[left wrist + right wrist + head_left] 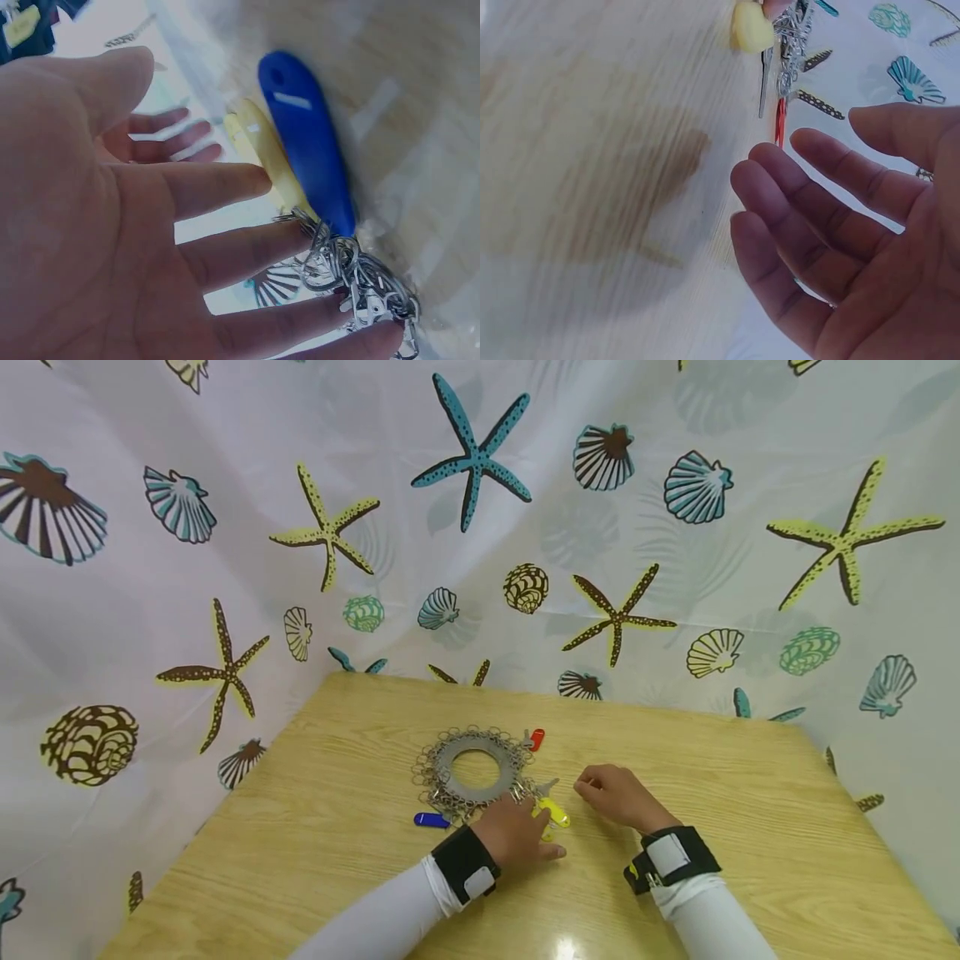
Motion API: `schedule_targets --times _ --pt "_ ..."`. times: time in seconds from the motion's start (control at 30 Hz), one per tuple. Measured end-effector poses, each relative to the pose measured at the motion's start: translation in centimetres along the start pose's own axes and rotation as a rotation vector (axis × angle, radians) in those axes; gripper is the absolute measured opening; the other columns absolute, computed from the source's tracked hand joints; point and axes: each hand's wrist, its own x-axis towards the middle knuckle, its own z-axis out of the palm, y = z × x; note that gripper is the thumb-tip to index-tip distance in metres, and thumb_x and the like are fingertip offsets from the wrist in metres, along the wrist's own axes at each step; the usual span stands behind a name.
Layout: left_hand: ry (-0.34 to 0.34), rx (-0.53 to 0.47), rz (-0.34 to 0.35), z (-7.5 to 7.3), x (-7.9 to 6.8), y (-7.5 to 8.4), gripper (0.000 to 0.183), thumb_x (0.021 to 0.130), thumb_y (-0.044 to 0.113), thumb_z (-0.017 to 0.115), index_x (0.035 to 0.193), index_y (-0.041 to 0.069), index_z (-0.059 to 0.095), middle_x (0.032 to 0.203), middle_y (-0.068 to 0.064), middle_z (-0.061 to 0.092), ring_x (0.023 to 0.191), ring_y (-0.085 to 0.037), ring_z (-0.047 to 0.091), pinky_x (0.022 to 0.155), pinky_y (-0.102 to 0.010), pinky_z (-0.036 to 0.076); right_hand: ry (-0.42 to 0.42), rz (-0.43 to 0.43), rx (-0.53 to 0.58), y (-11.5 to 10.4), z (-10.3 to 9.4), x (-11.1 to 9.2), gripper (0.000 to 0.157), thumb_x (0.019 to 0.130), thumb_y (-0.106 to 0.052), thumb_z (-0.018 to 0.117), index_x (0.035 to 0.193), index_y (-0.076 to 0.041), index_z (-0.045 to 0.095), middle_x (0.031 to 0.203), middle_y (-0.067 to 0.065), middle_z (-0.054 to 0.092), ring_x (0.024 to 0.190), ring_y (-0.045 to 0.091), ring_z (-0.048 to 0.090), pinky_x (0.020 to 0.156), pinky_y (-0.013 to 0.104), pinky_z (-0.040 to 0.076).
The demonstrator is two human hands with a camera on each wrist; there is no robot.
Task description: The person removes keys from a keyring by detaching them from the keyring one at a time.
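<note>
"Where does the ring lie, from your hands?"

"The flat grey ring (pixel 507 768) is on the desk (pixel 337 877), just beyond my left hand (pixel 517 837) and to the left of my right hand (pixel 617 795)."

"And what does it carry?"

"Thin wire loops (pixel 423 771), crowded all round its outer edge, with keys and tags among them. A blue tag (pixel 431 820) lies to the left of my left hand. Yellow tags (pixel 555 812) lie between my hands, closer to the left one, with a key (pixel 547 787) just beyond them. A red tag (pixel 537 739) lies farther off, past both hands, with another key right beside it."

"How does it all look?"

"The ring is a broad, dull grey band, and the wood grain shows through its wide opening. The loops are shiny, with metal clips (pixel 364 304) tangled among them. The blue tag is long and round-ended, with a hole and a pale strip."

"And the hands themselves?"

"My left fingers are stretched out and spread over the near loops, the thumb standing off to the right. My index fingertip meets a yellow tag; how firmly, I can't tell. My right fingers curve loosely, the thumb apart from them."
</note>
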Motion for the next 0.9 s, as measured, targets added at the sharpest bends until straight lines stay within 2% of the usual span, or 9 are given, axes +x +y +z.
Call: schedule_targets --times 0.27,0.43,0.57,0.67,0.77,0.9 --pt "-0.035 -0.005 0.044 -0.3 -0.9 1.6 0.068 0.091 0.073 0.032 0.140 0.029 0.051 0.143 -0.003 0.048 0.125 -0.040 0.047 0.088 -0.042 0.051 -0.028 -0.019 -0.043 -0.6 -0.2 1.1 0.014 0.095 -0.014 0.059 0.097 -0.006 0.070 0.090 0.007 0.067 0.074 0.017 0.059 0.064 0.035 0.048" --pt "-0.026 -0.015 0.098 -0.2 -1.4 1.9 0.065 0.091 0.073 0.030 0.138 0.034 0.053 0.138 -0.002 0.051 0.123 -0.039 0.049 0.086 -0.042 0.052 -0.043 -0.071 -0.086 -1.2 -0.3 2.9 0.015 0.093 -0.007 0.060 0.104 -0.004 0.069 0.094 0.010 0.068 0.077 0.021 0.062 0.066 0.036 0.051" --pt "0.012 -0.085 0.144 -0.8 -1.6 1.9 0.062 0.093 0.069 0.034 0.136 0.030 0.056 0.134 -0.003 0.055 0.116 -0.034 0.056 0.085 -0.041 0.052 -0.083 -0.153 -0.181 -1.5 -0.4 4.4 0.027 0.089 0.003 0.063 0.114 -0.004 0.066 0.105 0.016 0.065 0.093 0.031 0.062 0.080 0.044 0.051" --pt "0.083 -0.106 0.141 -1.4 -1.1 1.3 0.057 0.096 0.062 0.040 0.132 0.024 0.060 0.127 -0.003 0.060 0.107 -0.026 0.062 0.081 -0.038 0.053 -0.121 -0.176 -0.264 -1.7 -0.3 5.2 0.036 0.086 0.008 0.064 0.119 -0.007 0.066 0.109 0.018 0.061 0.102 0.037 0.057 0.088 0.049 0.049" --pt "0.133 -0.106 0.092 -1.8 -0.2 0.4 0.048 0.097 0.054 0.047 0.121 0.018 0.068 0.115 -0.001 0.066 0.096 -0.019 0.065 0.073 -0.034 0.054 -0.141 -0.144 -0.326 -2.0 0.0 5.5 0.036 0.086 0.005 0.066 0.118 -0.012 0.068 0.107 0.015 0.058 0.103 0.038 0.054 0.085 0.052 0.049" --pt "0.123 -0.134 0.031 -1.5 1.0 -0.8 0.037 0.095 0.047 0.055 0.086 0.016 0.072 0.083 0.002 0.066 0.070 -0.015 0.063 0.056 -0.032 0.049 -0.120 -0.135 -0.396 -2.0 0.4 5.3 0.023 0.085 -0.002 0.071 0.104 -0.015 0.072 0.098 0.010 0.059 0.094 0.034 0.055 0.074 0.051 0.051"
